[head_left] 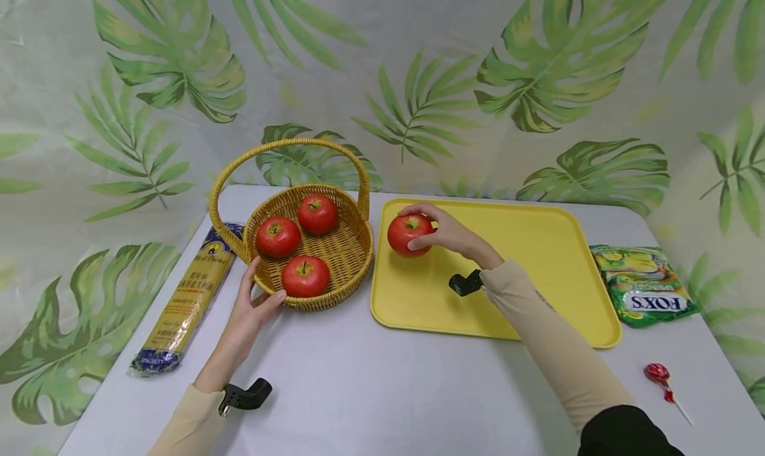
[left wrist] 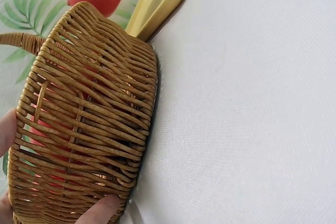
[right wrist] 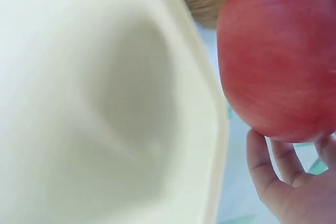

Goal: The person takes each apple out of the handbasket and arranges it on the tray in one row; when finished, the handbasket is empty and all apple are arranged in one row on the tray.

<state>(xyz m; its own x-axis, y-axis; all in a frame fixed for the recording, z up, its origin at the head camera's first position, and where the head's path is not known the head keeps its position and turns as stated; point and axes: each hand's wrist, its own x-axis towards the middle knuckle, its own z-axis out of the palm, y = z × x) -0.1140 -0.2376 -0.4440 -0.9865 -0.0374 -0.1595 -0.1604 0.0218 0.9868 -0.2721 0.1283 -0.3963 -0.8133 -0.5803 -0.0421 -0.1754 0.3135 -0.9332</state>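
My right hand [head_left: 445, 233] holds a red apple [head_left: 410, 235] by its sides over the left end of the yellow tray [head_left: 478, 310]. In the right wrist view, the apple [right wrist: 278, 59] is raised above the tray, its shadow falling on the tray floor. Left of the tray stands a round wicker basket [head_left: 343, 290] with a tall arched handle. Inside it lie three red apples, one at the back [head_left: 318, 214], one at the left [head_left: 278, 237] and one at the front [head_left: 305, 276]. My left hand [head_left: 248, 316] grips the basket's front-left side, with fingertips [left wrist: 102, 208] against the woven wall.
A spaghetti packet [head_left: 188, 303] lies left of the basket, its top end close by the basket's handle. On the tray's right side is a green FOX'S candy bag [head_left: 642, 285]. A red lollipop [head_left: 660, 376] lies near the table's right edge. A leaf-print cloth [head_left: 418, 111] hangs behind.
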